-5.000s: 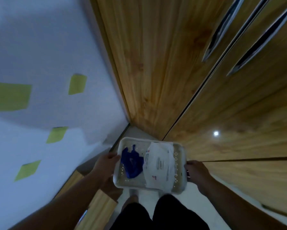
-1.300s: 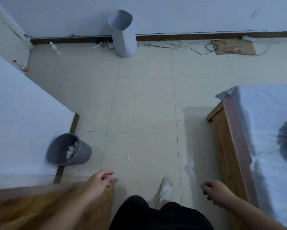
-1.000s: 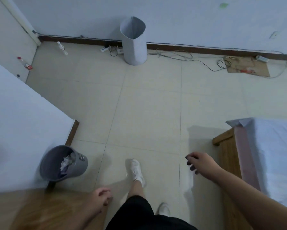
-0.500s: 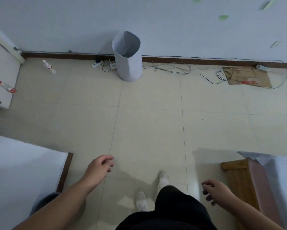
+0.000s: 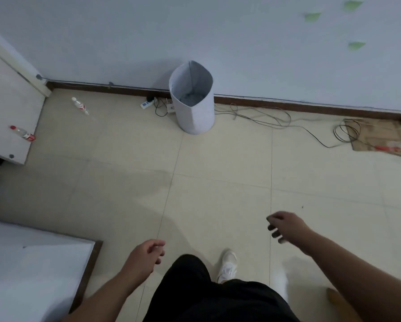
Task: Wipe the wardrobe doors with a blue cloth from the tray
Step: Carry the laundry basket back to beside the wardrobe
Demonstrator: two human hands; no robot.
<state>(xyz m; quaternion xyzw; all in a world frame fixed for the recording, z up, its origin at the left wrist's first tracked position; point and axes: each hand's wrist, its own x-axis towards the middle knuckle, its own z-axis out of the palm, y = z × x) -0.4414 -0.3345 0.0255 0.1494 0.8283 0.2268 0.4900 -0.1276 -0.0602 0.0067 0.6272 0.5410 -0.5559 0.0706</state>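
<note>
Neither the wardrobe, the tray nor the blue cloth is in view. My left hand point(image 5: 146, 255) hangs over the beige tiled floor beside my leg, fingers loosely curled, holding nothing. My right hand point(image 5: 285, 225) is stretched forward over the floor at the right, fingers loosely bent and empty. My white shoe point(image 5: 227, 266) and black trousers show at the bottom centre.
A tall white bin point(image 5: 192, 103) stands against the far wall. Cables point(image 5: 264, 119) and a power strip point(image 5: 146, 103) lie along the skirting, with cardboard point(image 5: 376, 138) at the right. Two plastic bottles point(image 5: 80, 105) lie at the left. A white surface's corner point(image 5: 32, 263) fills the lower left.
I carried the tray by the wardrobe five seconds ago; now both hands are empty, facing the room. Over the last half second I have stepped forward and my right hand has swung ahead.
</note>
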